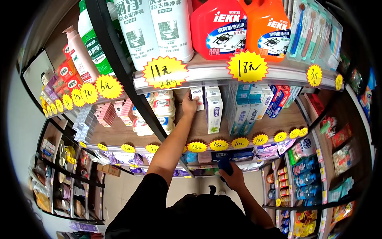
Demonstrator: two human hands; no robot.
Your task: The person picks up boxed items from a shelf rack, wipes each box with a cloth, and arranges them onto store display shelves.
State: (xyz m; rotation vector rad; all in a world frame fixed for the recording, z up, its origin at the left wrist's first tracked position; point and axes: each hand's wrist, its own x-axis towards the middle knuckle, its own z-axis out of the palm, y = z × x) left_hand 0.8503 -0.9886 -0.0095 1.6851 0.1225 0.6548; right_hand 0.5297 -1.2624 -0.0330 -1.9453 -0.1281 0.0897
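My left hand (189,105) reaches onto the middle shelf, its fingers closed at the edge of a white toothpaste box (197,95) standing upright. Just right of it is a row of white boxes with green and blue print (215,113). Packs of white soap labelled "White" (162,104) are stacked to the left, behind the black shelf post. Lower down, in front of my body, my right hand (235,178) is wrapped around a dark blue oblong object (225,165), whose kind I cannot make out.
Above, a shelf holds red (219,30) and orange (267,32) cleaner bottles and toothbrush packs (310,32). A black post (121,51) divides the shelving on the left. Yellow price tags (219,144) line the shelf edges. Bottled goods (306,179) fill the lower right racks.
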